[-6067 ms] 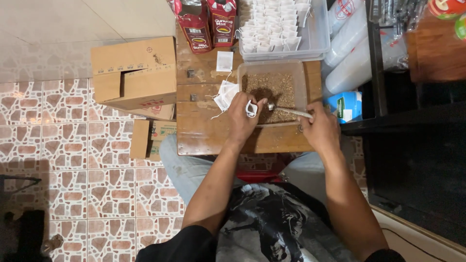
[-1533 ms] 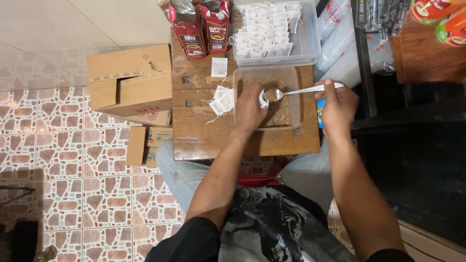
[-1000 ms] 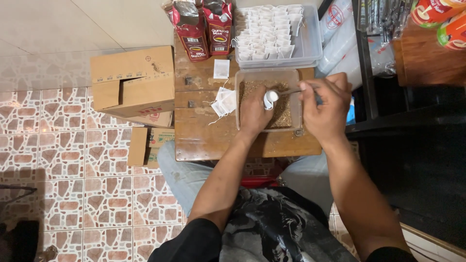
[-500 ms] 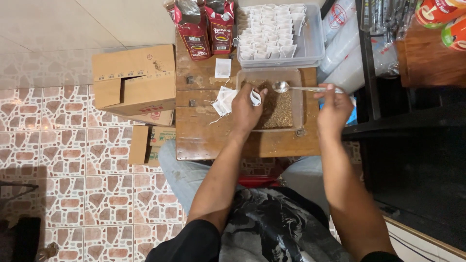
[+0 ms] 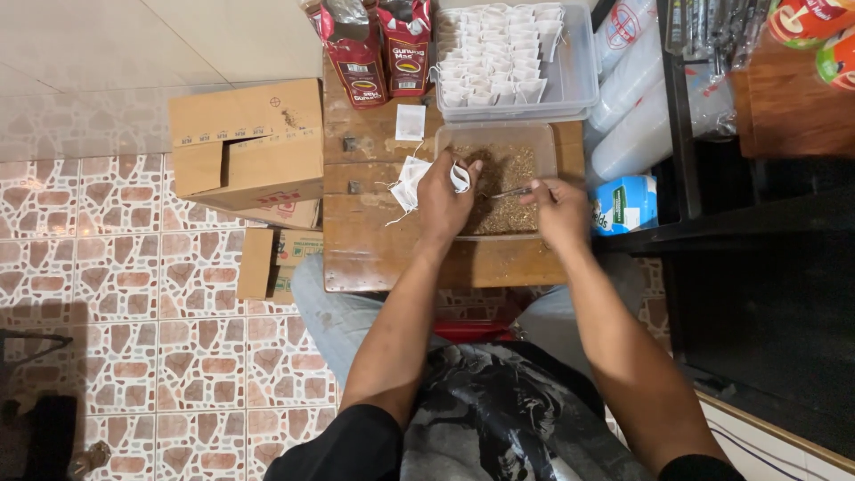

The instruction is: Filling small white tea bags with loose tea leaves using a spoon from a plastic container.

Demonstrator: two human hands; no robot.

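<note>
Evidently midway, the left hand [image 5: 443, 198] pinches an empty paper sachet [image 5: 460, 176] over the tray of loose brown leaf [image 5: 504, 183], beside which the right hand [image 5: 561, 209] grasps a spoon [image 5: 509, 191], while many filled sachets [image 5: 499, 53] sit in the clear tub behind that tray and a few empties [image 5: 408, 185] wait left of it.

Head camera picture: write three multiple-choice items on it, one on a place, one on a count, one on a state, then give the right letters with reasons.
1. Where does the clear tray of filled white bags stand?
A. on the floor tiles
B. at the far edge of the wooden table, beyond the tub of brown loose leaf
C. on the cardboard box

2. How many red packets stand on the table?
A. two
B. four
C. none

3. What does the left hand hold?
A. nothing
B. a cup
C. a small white bag, over the tub

Answers: 1 B, the tray sits behind the tub; 2 A, two stand side by side; 3 C, its fingers pinch the bag while the right hand holds a spoon.
</note>
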